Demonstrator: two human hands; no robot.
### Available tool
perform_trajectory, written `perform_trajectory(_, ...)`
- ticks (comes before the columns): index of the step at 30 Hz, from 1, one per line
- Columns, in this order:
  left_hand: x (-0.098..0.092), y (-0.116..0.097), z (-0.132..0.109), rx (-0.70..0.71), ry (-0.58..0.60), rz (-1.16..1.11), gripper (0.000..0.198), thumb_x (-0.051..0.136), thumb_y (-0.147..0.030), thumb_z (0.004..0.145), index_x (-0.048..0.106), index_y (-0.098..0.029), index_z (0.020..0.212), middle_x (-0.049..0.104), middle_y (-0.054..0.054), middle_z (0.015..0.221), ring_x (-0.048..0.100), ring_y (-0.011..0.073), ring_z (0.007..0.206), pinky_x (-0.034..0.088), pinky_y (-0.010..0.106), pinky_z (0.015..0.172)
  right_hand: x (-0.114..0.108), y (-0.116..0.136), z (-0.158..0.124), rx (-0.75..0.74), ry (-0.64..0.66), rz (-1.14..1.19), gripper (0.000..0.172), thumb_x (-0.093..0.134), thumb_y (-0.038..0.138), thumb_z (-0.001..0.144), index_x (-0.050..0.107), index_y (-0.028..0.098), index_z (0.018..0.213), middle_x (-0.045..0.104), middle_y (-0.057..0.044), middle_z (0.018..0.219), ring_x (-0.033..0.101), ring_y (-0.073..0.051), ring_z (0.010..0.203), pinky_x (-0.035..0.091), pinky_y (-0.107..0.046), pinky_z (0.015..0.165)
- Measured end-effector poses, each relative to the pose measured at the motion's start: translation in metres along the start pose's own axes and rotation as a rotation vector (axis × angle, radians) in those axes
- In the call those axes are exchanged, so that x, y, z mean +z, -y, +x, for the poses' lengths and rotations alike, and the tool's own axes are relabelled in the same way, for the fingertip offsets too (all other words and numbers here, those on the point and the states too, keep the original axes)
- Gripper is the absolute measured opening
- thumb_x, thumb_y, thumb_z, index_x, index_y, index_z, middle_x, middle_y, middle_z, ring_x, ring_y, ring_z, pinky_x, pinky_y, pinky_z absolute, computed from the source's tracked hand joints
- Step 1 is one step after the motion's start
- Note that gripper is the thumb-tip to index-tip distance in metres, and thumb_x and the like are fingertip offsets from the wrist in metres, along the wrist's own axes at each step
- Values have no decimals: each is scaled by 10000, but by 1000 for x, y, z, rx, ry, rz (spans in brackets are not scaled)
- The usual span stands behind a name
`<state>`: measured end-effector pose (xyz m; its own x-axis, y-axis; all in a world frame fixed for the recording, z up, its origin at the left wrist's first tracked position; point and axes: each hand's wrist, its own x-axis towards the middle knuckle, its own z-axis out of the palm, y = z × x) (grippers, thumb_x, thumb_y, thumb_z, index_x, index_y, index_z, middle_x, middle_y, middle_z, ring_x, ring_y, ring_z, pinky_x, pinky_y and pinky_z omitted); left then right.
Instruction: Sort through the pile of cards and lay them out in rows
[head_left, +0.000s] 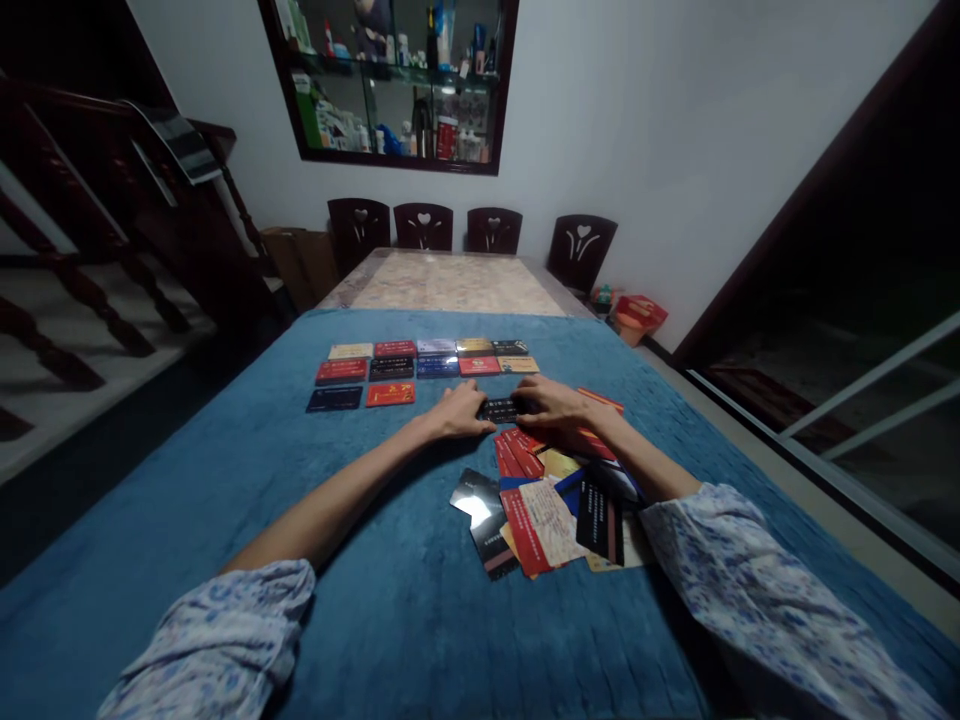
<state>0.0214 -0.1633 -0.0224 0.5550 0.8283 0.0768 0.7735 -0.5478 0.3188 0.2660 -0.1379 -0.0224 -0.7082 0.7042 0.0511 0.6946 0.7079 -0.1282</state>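
A black card [498, 411] with pale print lies between my two hands, low over the blue cloth. My left hand [459, 411] grips its left end with thumb and fingers. At its right end, my right hand [553, 402] is closed in the same way. Whether this is one card or a small stack, I cannot tell. Below my right hand and forearm spreads a loose heap of cards [551, 520] in red, black, blue and gold, partly hidden by the arm. Beyond my left hand, cards stand in rows, among them a red and gold card [390, 394] and a dark blue card [334, 399].
The blue cloth [360, 620] covers the near part of a long table [457, 280] with a stone-like top. Dark wooden chairs [424, 226] stand at its far end. A railing [97, 260] is on the left, a red box [642, 310] on the floor at right.
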Motion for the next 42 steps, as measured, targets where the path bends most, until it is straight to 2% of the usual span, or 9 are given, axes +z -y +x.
perform_trajectory(3, -2, 2, 0, -4, 16, -3, 341, 716, -418, 761, 718, -188, 1013, 617, 123, 1131, 607, 331, 1118, 495, 425, 922, 0, 2, -1, -15, -18, 17, 383, 657, 411, 892, 709, 190, 1200, 661, -129, 1129, 601, -263, 1073, 490, -423, 956)
perform_trajectory(9, -6, 12, 3, 21, 13, -74, 315, 754, -365, 697, 734, -193, 959, 646, 83, 1057, 636, 270, 973, 512, 355, 854, 0, 7, 1, -39, -33, 19, 390, 642, 438, 891, 711, 166, 1162, 653, -133, 1108, 600, -260, 1050, 495, -419, 955)
perform_trajectory(17, -12, 30, -13, 7, -13, -99, 361, 738, -354, 730, 697, -199, 1054, 618, 90, 1091, 619, 251, 955, 511, 381, 883, 0, 18, 15, -64, -45, 42, 471, 744, 403, 786, 714, 195, 1207, 669, -121, 1133, 621, -278, 1070, 504, -423, 946)
perform_trajectory(21, -22, 40, -24, -21, -16, -35, 390, 708, -336, 755, 679, -192, 1117, 598, 96, 1131, 609, 269, 1036, 504, 387, 910, -3, 26, 32, -68, -35, 54, 488, 761, 393, 784, 711, 201, 1229, 677, -113, 1139, 622, -279, 1092, 496, -413, 964)
perform_trajectory(25, -33, 51, -34, -75, -30, 60, 388, 679, -322, 769, 667, -194, 1135, 585, 116, 1210, 548, 323, 1180, 465, 467, 976, -8, 37, 52, -82, -51, 25, 457, 767, 398, 802, 722, 195, 1209, 677, -118, 1143, 620, -282, 1091, 494, -407, 954)
perform_trajectory(29, -44, 65, -40, -122, -48, 112, 402, 665, -305, 766, 662, -190, 1152, 588, 134, 1224, 524, 353, 1191, 436, 540, 989, -15, 50, 74, -115, -37, -32, 436, 752, 393, 827, 725, 167, 1199, 674, -138, 1146, 624, -278, 1046, 499, -405, 919)
perform_trajectory(34, -59, 86, -46, -188, -94, 155, 470, 664, -320, 749, 658, -200, 1203, 593, 143, 1250, 500, 375, 1218, 422, 580, 1005, -23, 65, 103, -108, -46, -71, 440, 750, 405, 836, 717, 185, 1216, 656, -144, 1207, 580, -293, 1127, 479, -374, 893)
perform_trajectory(38, -73, 100, -52, -229, -74, 189, 501, 618, -348, 769, 648, -195, 1245, 586, 150, 1280, 494, 377, 1249, 429, 564, 1017, -26, 77, 128, -86, -3, -127, 482, 727, 485, 855, 716, 163, 1214, 652, -165, 1211, 568, -307, 1143, 447, -387, 939)
perform_trajectory(42, -83, 115, -57, -263, -39, 223, 507, 592, -361, 766, 656, -188, 1238, 564, 148, 1332, 472, 374, 1274, 424, 544, 1035, -30, 89, 149, -37, 34, -149, 591, 727, 534, 839, 663, 204, 1324, 626, -161, 1304, 544, -323, 1214, 447, -377, 946)
